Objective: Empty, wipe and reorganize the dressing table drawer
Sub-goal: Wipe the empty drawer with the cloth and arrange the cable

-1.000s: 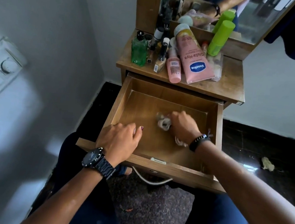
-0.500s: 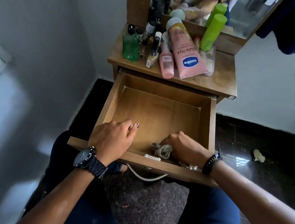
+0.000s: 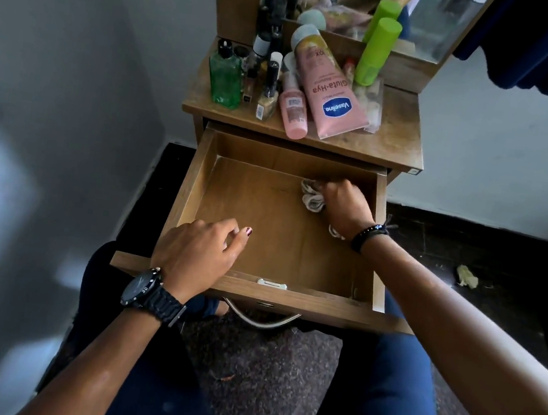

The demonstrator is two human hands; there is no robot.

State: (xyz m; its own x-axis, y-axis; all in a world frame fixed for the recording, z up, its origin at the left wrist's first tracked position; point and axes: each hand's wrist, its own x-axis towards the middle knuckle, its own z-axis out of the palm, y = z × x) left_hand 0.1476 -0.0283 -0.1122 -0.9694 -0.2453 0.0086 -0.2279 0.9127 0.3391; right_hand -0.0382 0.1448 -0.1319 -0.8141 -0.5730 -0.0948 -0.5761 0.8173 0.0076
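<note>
Drawer point(image 3: 197, 177) was pulled fully out toward us and bare inside, so the emptying looked done and we were mid-wipe. Its long axis ran left-right across the view, open face up, front rail and handle point(image 3: 260, 321) pointing at our knees.

Our right hand point(image 3: 347, 204) was fisted around a bunched pale cloth point(image 3: 312, 196), pressing it onto the drawer floor at the back right corner, just beside the right wall. A tail of cloth stuck out under the wrist. Our left hand point(image 3: 196, 254) sat over the front left corner, fingers bent over the front rail; whether they actually clamped the wood we could not tell, the knuckles hid it.

Handling, as we judged it:
- Cloth: soft, light, no shape of its own. Best held wadded in the palm so it doesn't drag loose in the corners.
- Drawer: stiff wood box, probably light when empty, and liable to slide on its runners under wiping pressure. Bracing at the front rail made sense.

Contents were parked on the table top point(image 3: 395, 136): a pink Vaseline tube point(image 3: 331, 97) lying cap-away, a smaller pink bottle point(image 3: 293, 109), a green glass bottle point(image 3: 224, 80), a lime green can point(image 3: 376, 52) upright, and small dark bottles behind. Glass ones need care on return.
</note>
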